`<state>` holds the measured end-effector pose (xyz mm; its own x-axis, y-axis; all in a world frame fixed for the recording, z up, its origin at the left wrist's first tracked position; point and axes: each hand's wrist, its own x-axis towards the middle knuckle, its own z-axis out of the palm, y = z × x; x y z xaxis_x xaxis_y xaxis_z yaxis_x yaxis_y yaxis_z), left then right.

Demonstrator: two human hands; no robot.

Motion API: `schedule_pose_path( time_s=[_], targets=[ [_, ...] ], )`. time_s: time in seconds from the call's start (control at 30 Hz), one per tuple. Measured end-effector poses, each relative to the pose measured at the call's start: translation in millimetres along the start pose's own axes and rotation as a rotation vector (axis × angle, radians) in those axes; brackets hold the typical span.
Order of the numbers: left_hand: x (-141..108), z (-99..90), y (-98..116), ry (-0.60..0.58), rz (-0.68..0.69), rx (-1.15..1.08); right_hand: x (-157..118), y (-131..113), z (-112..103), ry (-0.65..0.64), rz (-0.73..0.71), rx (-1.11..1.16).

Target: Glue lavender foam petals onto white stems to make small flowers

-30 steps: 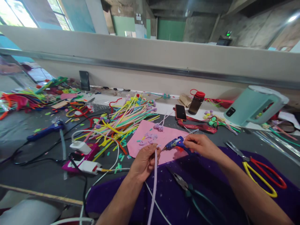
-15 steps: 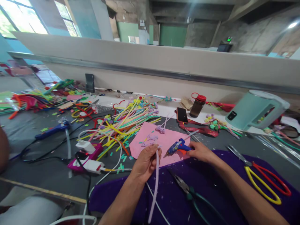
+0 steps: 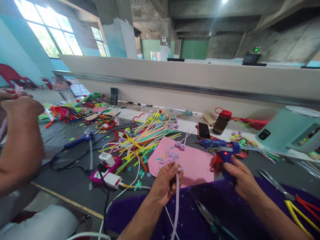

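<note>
My left hand (image 3: 165, 183) pinches the top of a pale lilac pipe cleaner (image 3: 177, 206), whose long end hangs down over the purple cloth. My right hand (image 3: 238, 173) is wrapped round the handle of a blue glue gun (image 3: 231, 150), held up with its nozzle pointing left and its red light on. Beneath and between the hands lies a pink sheet (image 3: 197, 165). Small lilac pieces (image 3: 171, 156) lie on the sheet, just beyond my left hand. A lilac bunch with stems (image 3: 180, 145) rests at the sheet's back edge.
Pliers (image 3: 206, 213) and red-and-yellow scissors (image 3: 291, 200) lie in front. A magenta power strip (image 3: 106, 170), cables, a second glue gun (image 3: 78, 140) and colourful pipe cleaners (image 3: 150, 136) are left. Behind are a phone (image 3: 203, 130), bottle (image 3: 222, 122) and kettle (image 3: 282, 130). Another person's arm (image 3: 22, 143) is far left.
My right hand has picked the glue gun up off the pink sheet and raised it to the right. The view has shifted left, and another person's arm now shows more at the left.
</note>
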<state>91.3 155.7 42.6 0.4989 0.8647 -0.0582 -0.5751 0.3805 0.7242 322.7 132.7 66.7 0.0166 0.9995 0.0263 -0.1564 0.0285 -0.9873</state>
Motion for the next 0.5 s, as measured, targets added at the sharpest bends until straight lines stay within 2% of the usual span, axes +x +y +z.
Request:
schedule_pose_path(
  time_s=[0.1, 0.2, 0.3, 0.5],
  targets=[
    [-0.1, 0.7, 0.1, 0.049, -0.008, 0.03, -9.3, -6.2, 7.7, -0.12, 0.003, -0.069],
    [0.0, 2.2, -0.1, 0.105, -0.021, 0.072, -17.0, -15.3, 14.7, -0.207, 0.033, -0.265],
    [0.8, 3.6, -1.0, 0.145, -0.015, 0.116, -22.4, -21.0, 19.0, -0.228, 0.021, -0.428],
    [2.2, 2.5, -4.0, 0.197, 0.005, 0.163, -30.2, -16.5, 18.2, -0.231, -0.111, -0.661]
  ],
)
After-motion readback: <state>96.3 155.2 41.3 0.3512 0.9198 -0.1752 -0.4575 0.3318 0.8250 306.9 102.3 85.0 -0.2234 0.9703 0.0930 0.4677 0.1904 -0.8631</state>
